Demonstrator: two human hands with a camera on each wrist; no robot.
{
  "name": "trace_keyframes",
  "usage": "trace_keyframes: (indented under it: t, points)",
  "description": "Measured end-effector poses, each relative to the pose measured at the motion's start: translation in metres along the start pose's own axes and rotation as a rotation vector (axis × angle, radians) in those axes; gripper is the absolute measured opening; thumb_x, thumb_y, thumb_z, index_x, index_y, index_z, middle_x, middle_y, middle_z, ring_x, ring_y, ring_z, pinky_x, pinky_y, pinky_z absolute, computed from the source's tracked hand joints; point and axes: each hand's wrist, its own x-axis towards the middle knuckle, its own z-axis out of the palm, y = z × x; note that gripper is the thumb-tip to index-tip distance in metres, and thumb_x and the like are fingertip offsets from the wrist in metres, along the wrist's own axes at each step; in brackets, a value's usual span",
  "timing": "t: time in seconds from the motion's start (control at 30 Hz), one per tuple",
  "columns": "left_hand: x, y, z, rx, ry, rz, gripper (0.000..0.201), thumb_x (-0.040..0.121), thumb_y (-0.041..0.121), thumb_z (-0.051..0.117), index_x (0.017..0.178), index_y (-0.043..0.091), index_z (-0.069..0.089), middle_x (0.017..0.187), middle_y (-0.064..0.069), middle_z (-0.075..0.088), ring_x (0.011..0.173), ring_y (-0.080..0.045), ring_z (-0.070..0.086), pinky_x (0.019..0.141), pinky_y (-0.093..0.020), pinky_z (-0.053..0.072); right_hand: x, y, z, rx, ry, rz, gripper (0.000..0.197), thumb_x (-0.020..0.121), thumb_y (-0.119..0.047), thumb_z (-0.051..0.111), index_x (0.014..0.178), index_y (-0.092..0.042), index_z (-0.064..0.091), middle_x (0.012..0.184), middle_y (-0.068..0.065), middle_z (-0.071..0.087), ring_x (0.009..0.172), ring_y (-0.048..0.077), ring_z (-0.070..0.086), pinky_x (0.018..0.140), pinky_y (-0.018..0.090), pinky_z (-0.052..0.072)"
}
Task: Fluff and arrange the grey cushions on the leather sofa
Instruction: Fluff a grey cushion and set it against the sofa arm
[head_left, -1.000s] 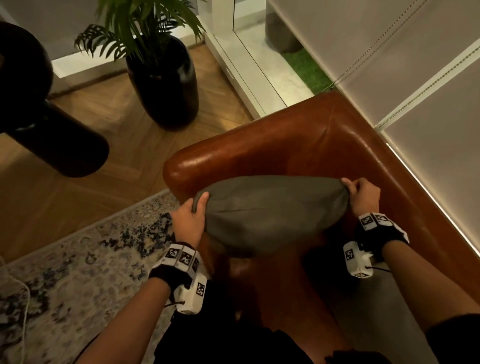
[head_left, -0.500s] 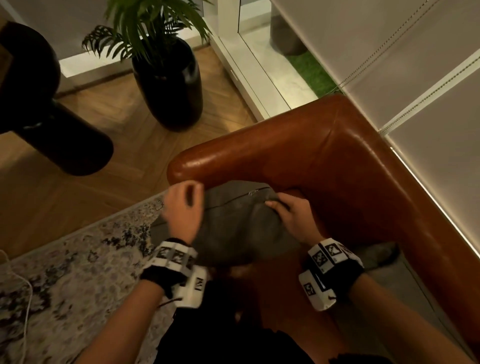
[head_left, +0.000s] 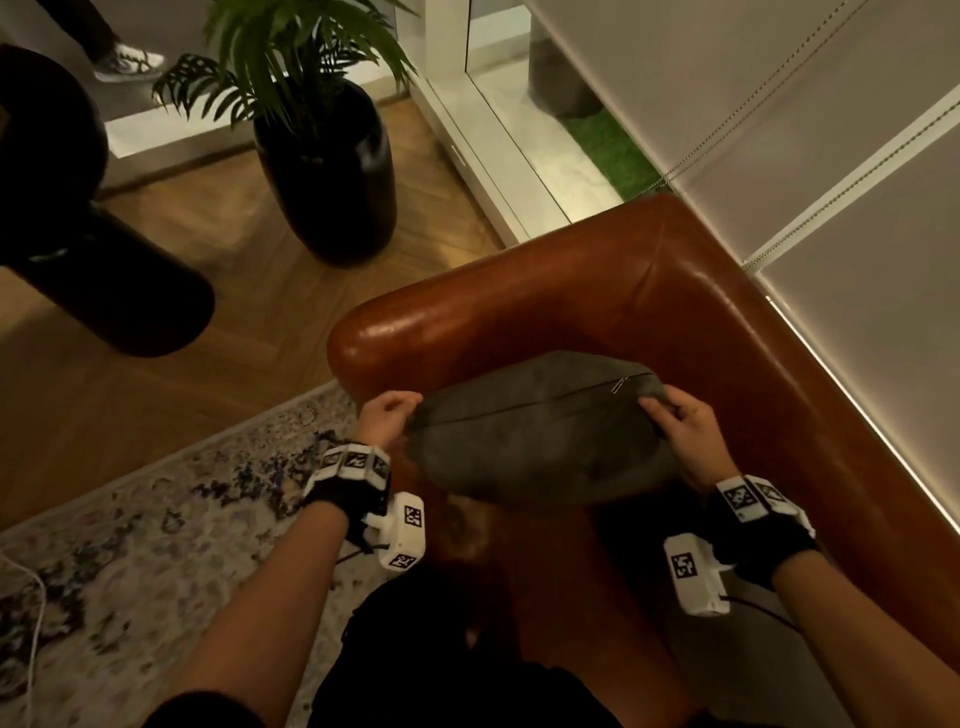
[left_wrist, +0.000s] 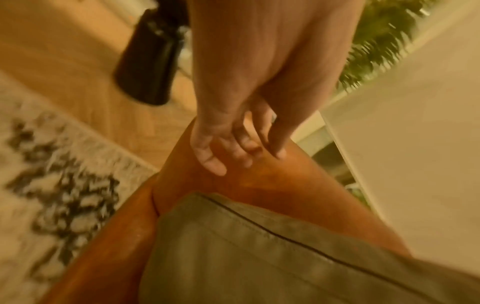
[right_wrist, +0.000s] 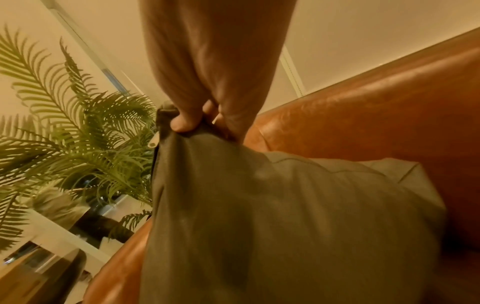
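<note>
At the cushion's 3 o'clock corner, the right hand (head_left: 680, 431) is pinching the grey cushion (head_left: 540, 436) beside its zip pull (head_left: 618, 385). At 9 o'clock, the left hand (head_left: 387, 415) is hovering slack, grasping nothing. The cushion is standing in the leather sofa (head_left: 597, 291) corner, against the armrest.

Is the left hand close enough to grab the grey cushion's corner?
Probably yes. The left hand hangs open right beside the near corner of the grey cushion, over the sofa arm, with nothing between them.
</note>
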Motion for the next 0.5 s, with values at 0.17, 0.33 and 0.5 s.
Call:
trace_keyframes:
  t: [0.17,0.33,0.5]
  points:
    - [0.009,-0.023,0.003,0.184,0.108,-0.093,0.034,0.096,0.035,0.043,0.118,0.014,0.056,0.131,-0.015,0.054,0.119,-0.034,0.052,0.102,-0.045,0.043,-0.003,-0.015,0.03,-0.219,-0.098,-0.106,0.025,0.091,-0.004,0.054,0.09,-0.026,0.065,0.08,-0.013,0.071,0.08,-0.005,0.064,0.075,0.014,0.05]
    - [-0.002,-0.046,-0.018,0.19,0.144,-0.409,0.064,0.097,0.049,0.024,0.132,-0.001,0.044,0.137,-0.024,0.047,0.122,-0.039,0.048,0.105,-0.042,0.038,-0.019,-0.062,0.053,-0.081,-0.134,-0.264,0.021,0.09,0.001,0.054,0.09,-0.016,0.066,0.08,-0.012,0.07,0.08,0.004,0.064,0.072,0.019,0.05]
    - [0.001,-0.05,-0.05,-0.076,0.112,-0.305,0.067,0.07,0.071,0.058,0.078,0.004,0.064,0.093,-0.019,0.067,0.089,-0.033,0.064,0.099,-0.049,0.047,-0.011,-0.08,0.026,0.069,0.001,-0.225,0.015,0.09,-0.013,0.056,0.092,-0.022,0.068,0.086,-0.01,0.072,0.082,0.004,0.065,0.075,0.018,0.052]
